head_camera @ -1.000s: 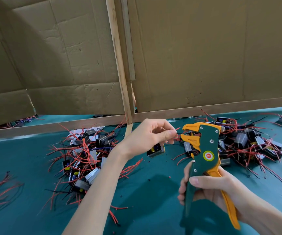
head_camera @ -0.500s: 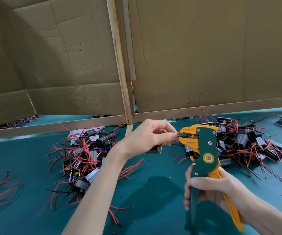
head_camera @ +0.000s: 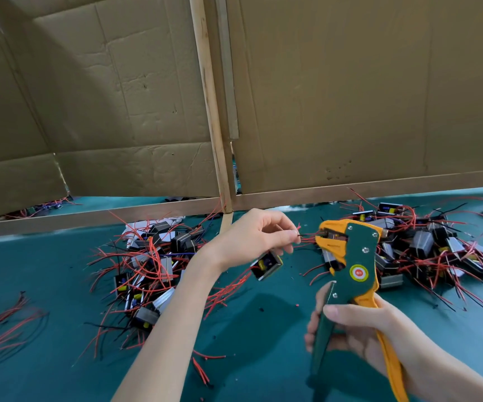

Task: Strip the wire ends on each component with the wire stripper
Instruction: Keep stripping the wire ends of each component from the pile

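In the head view, the left hand [head_camera: 251,236] is raised above the teal worktop [head_camera: 249,329]. Its thumb and forefinger are closed in a pinch on a few thin red and black wires [head_camera: 307,235], and the other fingers are curled loosely beneath. The wires belong to a small black component [head_camera: 267,265] with a yellow part inside, which hangs just below the hand. From the fingertips the wires run to the right and reach the orange mouth of the wire stripper [head_camera: 353,256]. How deep they sit inside it cannot be told.

The right hand [head_camera: 359,332] holds the wire stripper upright by its two handles, low in the view. The fingers are wrapped round the green handle, the thumb lies across the front, and the orange handle runs along the palm and out past the wrist. The hand is slightly blurred. The tool's green body carries a round red and yellow label, and its head is level with the left fingertips.

A heap of components [head_camera: 147,262] tangled in red wires lies on the worktop behind the left forearm. A second heap [head_camera: 425,250] lies behind the stripper's head. A loose bunch of red wire [head_camera: 2,323] rests at the left edge. Cardboard sheets [head_camera: 350,97] on wooden strips [head_camera: 208,97] wall off the back of the worktop.
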Demonstrator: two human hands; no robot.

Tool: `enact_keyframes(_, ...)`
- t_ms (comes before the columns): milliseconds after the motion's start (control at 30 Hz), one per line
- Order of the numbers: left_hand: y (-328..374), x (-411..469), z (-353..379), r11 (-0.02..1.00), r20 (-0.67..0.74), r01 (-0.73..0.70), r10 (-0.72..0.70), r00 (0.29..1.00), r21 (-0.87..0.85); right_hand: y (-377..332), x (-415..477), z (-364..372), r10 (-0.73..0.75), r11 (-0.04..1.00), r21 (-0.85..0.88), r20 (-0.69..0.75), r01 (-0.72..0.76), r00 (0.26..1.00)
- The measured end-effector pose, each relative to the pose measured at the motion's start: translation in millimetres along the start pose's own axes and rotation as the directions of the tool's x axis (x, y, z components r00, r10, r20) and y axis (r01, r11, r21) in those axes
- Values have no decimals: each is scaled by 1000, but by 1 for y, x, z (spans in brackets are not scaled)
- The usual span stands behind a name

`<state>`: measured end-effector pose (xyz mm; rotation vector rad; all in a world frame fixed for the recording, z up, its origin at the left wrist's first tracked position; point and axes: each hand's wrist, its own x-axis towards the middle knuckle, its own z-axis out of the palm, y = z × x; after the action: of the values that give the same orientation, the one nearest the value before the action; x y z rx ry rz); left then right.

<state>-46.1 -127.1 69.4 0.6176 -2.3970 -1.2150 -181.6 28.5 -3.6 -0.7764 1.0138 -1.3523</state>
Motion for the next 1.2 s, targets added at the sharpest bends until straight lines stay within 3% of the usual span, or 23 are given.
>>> enact_keyframes(133,-4,5,-3,994,-121,-21,35,992,112,1,5,-9,-13,999,48,47,10,999)
enact_keyframes(400,8,32,10,965,-399,-159,232,887,208,5,17,-25,189,979,99,-128,-177,974)
enact_keyframes(567,46,78,51,922,-339,-326,380,860,207,0,14,-29,275,954,156,-105,-257,956)
enact_keyframes(633,57,89,69,917,-261,-346,389,883,198,-2,13,-28,278,951,173,-111,-257,954)
enact_keyframes(767,62,87,85,941,48,-263,258,965,214,-3,14,-31,262,953,193,-126,-235,957)
enact_keyframes(867,51,64,68,958,54,-214,207,977,193,-2,16,-34,274,947,206,-111,-248,955)
enact_keyframes(933,37,45,44,954,52,-136,127,991,266,-1,18,-36,284,943,208,-107,-258,953)
enact_keyframes(1067,-4,13,-16,815,-103,155,-116,988,558,3,22,-39,277,948,193,-106,-253,955)
enact_keyframes(1200,-50,2,-50,658,-358,457,-290,887,598,2,21,-40,270,955,157,-98,-253,958)
